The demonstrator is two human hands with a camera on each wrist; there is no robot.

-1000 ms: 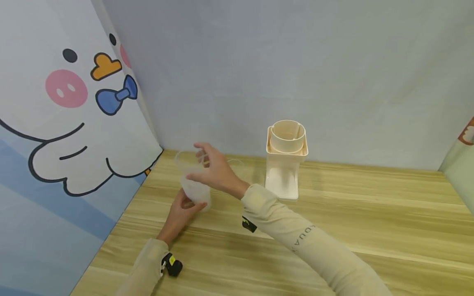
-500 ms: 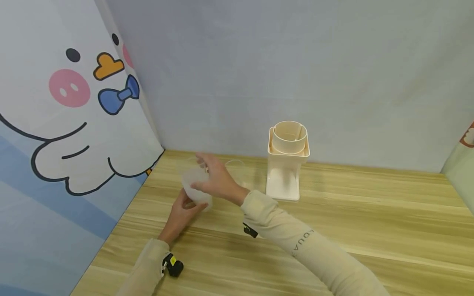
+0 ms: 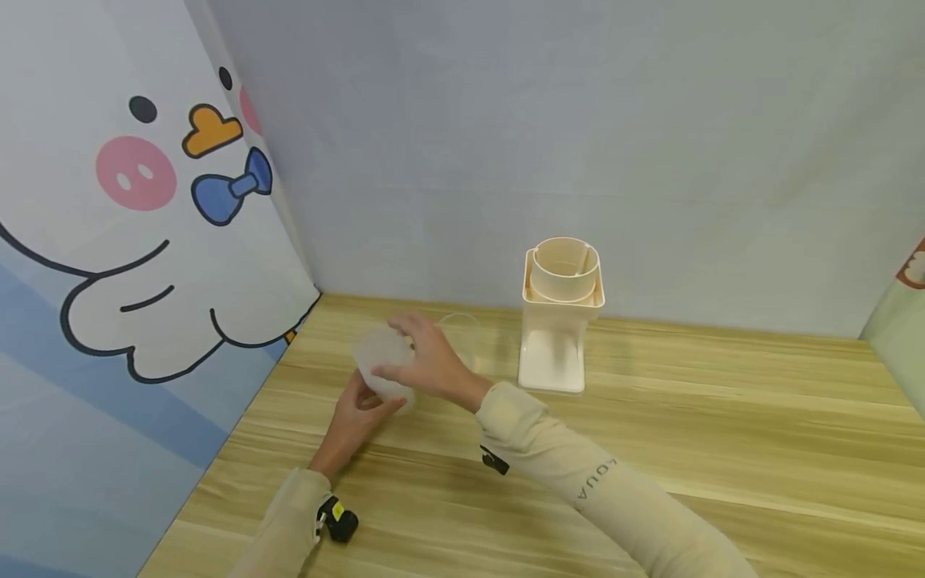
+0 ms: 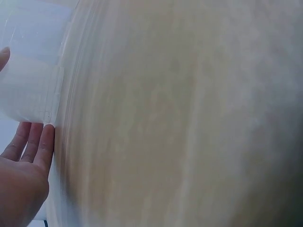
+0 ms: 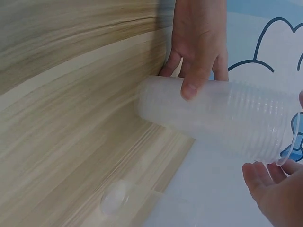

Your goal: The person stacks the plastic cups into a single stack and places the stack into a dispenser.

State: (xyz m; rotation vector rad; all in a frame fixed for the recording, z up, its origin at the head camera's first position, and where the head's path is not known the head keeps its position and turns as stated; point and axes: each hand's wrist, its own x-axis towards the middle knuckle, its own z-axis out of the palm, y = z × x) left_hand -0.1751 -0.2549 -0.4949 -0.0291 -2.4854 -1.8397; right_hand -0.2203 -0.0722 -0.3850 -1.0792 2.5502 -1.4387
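A stack of nested clear plastic cups [image 3: 381,349] is tilted over the left part of the table. My left hand [image 3: 354,411] grips its lower half; in the right wrist view the thumb lies along the side of the stack [image 5: 213,120]. My right hand [image 3: 436,363] is at the rim end, its fingers and thumb on either side of the topmost cup. Fingertips of the right hand [image 5: 279,194] meet the rim in the right wrist view. From the left wrist view, fingers [image 4: 45,146] touch the cups' underside.
Behind the right hand is another clear cup [image 3: 462,341], faintly visible on the table [image 3: 694,449]. A cream stand [image 3: 552,357] with a round holder [image 3: 564,285] on top stands right of it, near the back wall. A cartoon-printed cloth [image 3: 144,321] borders the left side.
My right hand has moved down and slightly right, bringing the upper cup's rim down into the stack. My left hand has stayed in place on the cups.
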